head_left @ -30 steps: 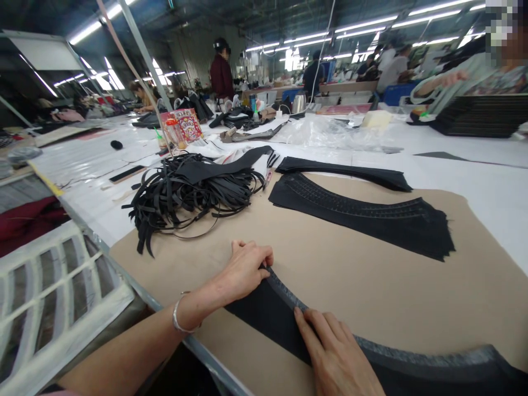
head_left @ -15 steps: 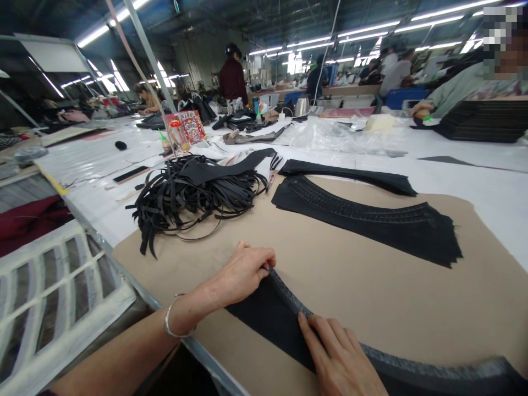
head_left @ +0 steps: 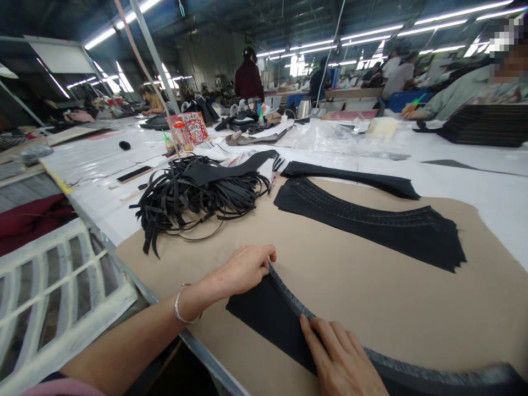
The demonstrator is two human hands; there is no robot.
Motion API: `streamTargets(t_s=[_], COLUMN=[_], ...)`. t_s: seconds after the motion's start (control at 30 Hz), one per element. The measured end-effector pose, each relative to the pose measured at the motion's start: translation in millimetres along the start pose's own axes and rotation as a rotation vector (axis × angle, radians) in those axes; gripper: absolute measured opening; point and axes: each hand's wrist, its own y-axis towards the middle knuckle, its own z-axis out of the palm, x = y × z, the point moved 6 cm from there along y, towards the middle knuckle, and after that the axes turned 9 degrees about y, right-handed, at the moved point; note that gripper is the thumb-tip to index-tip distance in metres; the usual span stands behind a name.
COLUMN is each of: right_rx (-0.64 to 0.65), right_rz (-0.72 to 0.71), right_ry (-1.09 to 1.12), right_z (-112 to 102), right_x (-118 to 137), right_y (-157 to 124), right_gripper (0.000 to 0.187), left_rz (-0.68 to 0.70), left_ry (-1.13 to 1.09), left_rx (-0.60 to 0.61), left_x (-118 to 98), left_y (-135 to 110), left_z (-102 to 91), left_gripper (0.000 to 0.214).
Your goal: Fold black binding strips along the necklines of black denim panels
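A long curved piece of black material (head_left: 268, 313) lies on the beige sheet in front of me, with a dark grey band along its curved edge. At its far upper end, my left hand (head_left: 247, 269) is closed in a pinch on that edge, the fingertips partly hidden. My right hand (head_left: 340, 355) rests on the piece further along, fingers extended and lying against it, the forefinger tip at the band. Beyond lie a stack of black curved pieces (head_left: 363, 225) with grey stitch-like lines and a narrower black stack (head_left: 355, 179).
A tangled heap of black strips (head_left: 198, 192) lies at the beige sheet's far left. A white slatted frame (head_left: 53, 308) stands beside the table's left edge. Clear plastic (head_left: 325, 135), a red packet (head_left: 192, 127) and a dark stack (head_left: 487, 124) are further back. A co-worker sits at the right.
My left forearm has shifted slightly right, and the pinch at the edge has barely moved. My right hand stays in place. The co-worker's hand at the right has moved left and up.
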Motion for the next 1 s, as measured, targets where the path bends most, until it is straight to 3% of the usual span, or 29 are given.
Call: streamTargets(t_s=[0.4,0.57,0.73,1.0], right_rx=[-0.015,0.007,0.05,0.089], right_rz=[-0.005,0.044,0.102,0.149], right_ry=[0.004,0.065,0.095,0.089], right_z=[-0.3,-0.8,14.2,25.6], right_x=[-3.4,2.8,15.9,17.2], right_y=[0.1,19.0,41.3,38.0], right_gripper=[0.05,0.054,0.057,0.057], left_rz=[-0.05,-0.051,-0.05,-0.04], left_ry=[-0.007,-0.022,-0.046,-0.063], left_rx=[-0.003,-0.012,-0.022,0.004], left_x=[8.3,10.7,13.3,16.5], left_y=[4.0,4.1,2.4,-1.3], left_z=[4.5,6.6,7.0,3.4], left_gripper=[0.025,0.024,0.022,0.008])
